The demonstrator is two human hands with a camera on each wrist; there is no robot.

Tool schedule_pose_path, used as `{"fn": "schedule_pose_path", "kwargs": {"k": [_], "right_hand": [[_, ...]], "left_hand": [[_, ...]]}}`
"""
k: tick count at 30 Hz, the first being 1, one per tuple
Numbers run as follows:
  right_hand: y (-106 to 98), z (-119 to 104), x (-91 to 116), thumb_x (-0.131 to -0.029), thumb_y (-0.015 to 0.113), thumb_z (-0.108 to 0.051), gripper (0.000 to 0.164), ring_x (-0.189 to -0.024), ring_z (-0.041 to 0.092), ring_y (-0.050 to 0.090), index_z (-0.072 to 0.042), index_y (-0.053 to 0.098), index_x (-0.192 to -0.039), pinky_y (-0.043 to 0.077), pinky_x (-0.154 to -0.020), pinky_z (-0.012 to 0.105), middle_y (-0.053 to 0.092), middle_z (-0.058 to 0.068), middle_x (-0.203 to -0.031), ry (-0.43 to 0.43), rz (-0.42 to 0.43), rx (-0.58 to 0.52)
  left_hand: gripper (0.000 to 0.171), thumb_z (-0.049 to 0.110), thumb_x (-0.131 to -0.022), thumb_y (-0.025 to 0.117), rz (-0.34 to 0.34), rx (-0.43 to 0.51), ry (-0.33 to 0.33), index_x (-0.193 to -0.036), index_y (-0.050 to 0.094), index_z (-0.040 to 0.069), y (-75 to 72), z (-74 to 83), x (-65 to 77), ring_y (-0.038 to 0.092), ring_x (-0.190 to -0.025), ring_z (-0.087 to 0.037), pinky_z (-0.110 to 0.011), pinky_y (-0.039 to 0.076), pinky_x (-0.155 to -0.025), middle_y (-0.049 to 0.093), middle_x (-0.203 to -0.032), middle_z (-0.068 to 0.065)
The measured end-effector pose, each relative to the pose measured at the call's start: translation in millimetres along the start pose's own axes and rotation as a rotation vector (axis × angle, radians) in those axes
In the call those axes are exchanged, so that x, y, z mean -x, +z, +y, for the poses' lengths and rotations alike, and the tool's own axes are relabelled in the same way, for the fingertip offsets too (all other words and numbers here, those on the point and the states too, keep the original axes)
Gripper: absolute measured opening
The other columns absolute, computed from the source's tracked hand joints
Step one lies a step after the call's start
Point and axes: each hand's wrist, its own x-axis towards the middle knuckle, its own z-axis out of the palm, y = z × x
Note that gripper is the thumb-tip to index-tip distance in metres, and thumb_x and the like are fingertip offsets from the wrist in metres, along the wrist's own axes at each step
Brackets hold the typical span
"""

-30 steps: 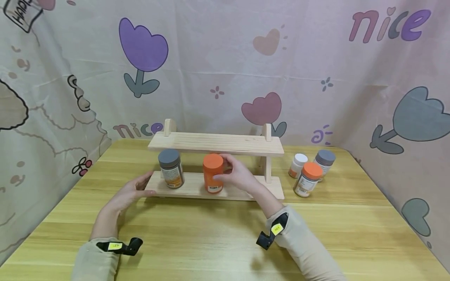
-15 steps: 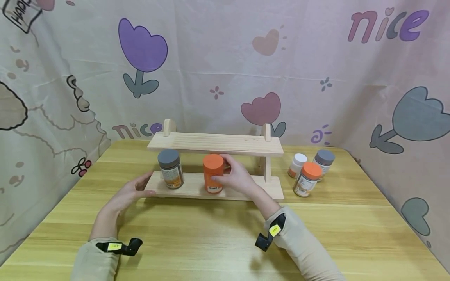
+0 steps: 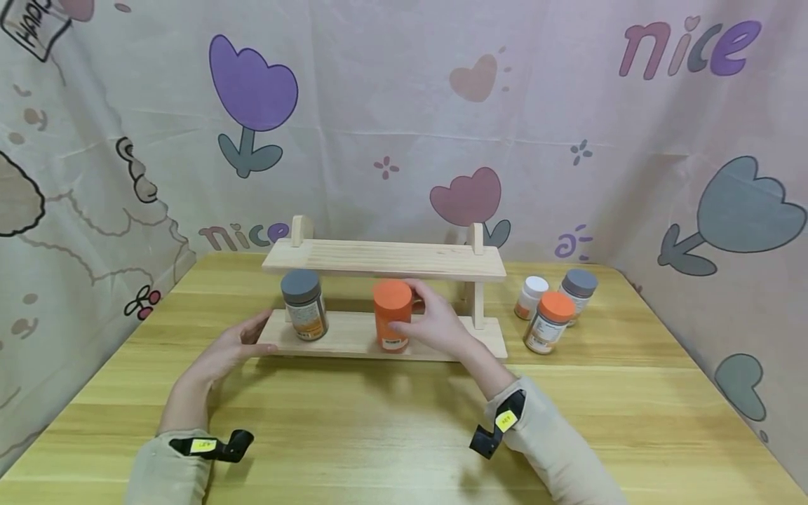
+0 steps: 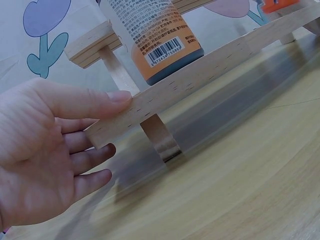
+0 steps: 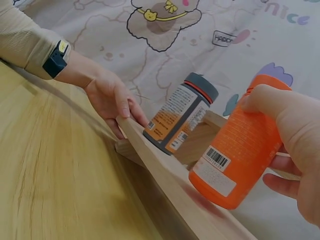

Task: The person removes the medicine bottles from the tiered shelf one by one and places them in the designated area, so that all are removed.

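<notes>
The all-orange plastic bottle (image 3: 392, 315) is showing a white barcode label low on its side. The grey-capped bottle (image 3: 304, 305) is wearing an orange and grey label with white print and a barcode. The pale two-tier wooden shelf (image 3: 385, 258) is showing fine straight grain, and the yellow-brown wooden desk (image 3: 379, 421) is showing darker streaks. Beside the shelf, the orange-capped jar (image 3: 549, 322), white-capped jar (image 3: 531, 296) and second grey-capped jar (image 3: 576, 286) are standing. The pinkish cloth backdrop (image 3: 391, 105) is carrying purple, grey and pink tulips, hearts and "nice" lettering. Beige sleeves (image 3: 555, 449) are bearing black bands with yellow tags.
</notes>
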Motion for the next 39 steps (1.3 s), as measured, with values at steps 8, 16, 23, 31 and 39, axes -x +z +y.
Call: {"fn": "schedule_pose_path", "kwargs": {"k": [8, 16, 23, 31, 39], "right_hand": [[-17, 0, 11, -0.073, 0.077, -0.011, 0.061, -0.101, 0.021, 0.057, -0.008, 0.049, -0.128, 0.048, -0.088, 0.039, 0.058, 0.005, -0.115, -0.038, -0.001, 0.010], [-44, 6, 21, -0.073, 0.076, -0.007, 0.061, -0.102, 0.021, 0.055, -0.007, 0.048, -0.127, 0.047, -0.088, 0.040, 0.057, 0.005, -0.116, -0.049, 0.015, 0.050], [-69, -1, 33, -0.074, 0.074, -0.003, 0.063, -0.106, 0.026, 0.053, -0.003, 0.044, -0.129, 0.043, -0.092, 0.045, 0.055, 0.011, -0.119, 0.016, 0.036, 0.063], [-98, 16, 49, -0.075, 0.075, -0.003, 0.062, -0.106, 0.023, 0.052, -0.001, 0.045, -0.129, 0.045, -0.091, 0.036, 0.055, 0.013, -0.119, 0.022, 0.114, 0.104], [-123, 21, 68, -0.078, 0.070, 0.000, 0.057, -0.099, 0.008, 0.053, 0.005, 0.043, -0.127, 0.045, -0.084, 0.017, 0.054, 0.019, -0.117, 0.059, 0.186, 0.123]], "left_hand": [[0.088, 0.023, -0.085, 0.066, 0.006, -0.006, -0.023, -0.148, 0.009, -0.001, -0.5, -1.1, 0.9, 0.009, -0.135, -0.046, -0.060, 0.011, -0.107, 0.007, -0.151, -0.025], [0.087, 0.022, -0.086, 0.065, -0.003, 0.005, 0.002, -0.147, 0.008, -0.002, -2.5, 0.1, -0.8, 0.009, -0.136, -0.045, -0.059, 0.011, -0.107, 0.006, -0.151, -0.025], [0.087, 0.023, -0.086, 0.066, 0.006, -0.006, -0.011, -0.147, 0.009, -0.002, -3.3, 2.5, -2.7, 0.010, -0.135, -0.045, -0.059, 0.011, -0.107, 0.008, -0.151, -0.025], [0.087, 0.022, -0.086, 0.066, -0.001, 0.008, -0.004, -0.147, 0.009, -0.003, -1.7, 2.2, -5.2, 0.010, -0.136, -0.045, -0.058, 0.011, -0.108, 0.008, -0.151, -0.025], [0.086, 0.021, -0.086, 0.065, -0.005, 0.006, 0.001, -0.146, 0.009, -0.004, -0.8, -0.7, -1.9, 0.010, -0.135, -0.047, -0.059, 0.012, -0.107, 0.008, -0.150, -0.027]]}}
